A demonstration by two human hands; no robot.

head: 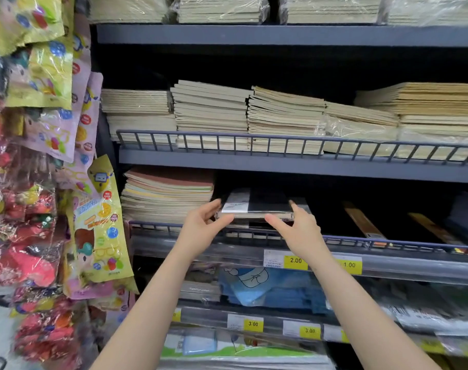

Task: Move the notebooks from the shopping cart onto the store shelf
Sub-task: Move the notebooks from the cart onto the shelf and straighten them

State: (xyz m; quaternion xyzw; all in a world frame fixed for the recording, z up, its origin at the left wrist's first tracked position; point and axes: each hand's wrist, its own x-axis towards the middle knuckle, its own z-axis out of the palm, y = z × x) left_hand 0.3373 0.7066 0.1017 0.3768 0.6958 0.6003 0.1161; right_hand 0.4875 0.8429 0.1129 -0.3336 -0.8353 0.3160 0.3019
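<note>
A black notebook in clear wrap with a white barcode label lies on top of a short stack on the third shelf, just behind its wire rail. My left hand holds its left front corner, thumb below and fingers above. My right hand holds its right front corner the same way. The shopping cart is out of view.
A stack of pastel-covered notebooks sits left of the black one. Cream notebook stacks fill the shelf above. Hanging toy packets crowd the left side. Dark flat items lie to the right. Yellow price tags line the shelf edge.
</note>
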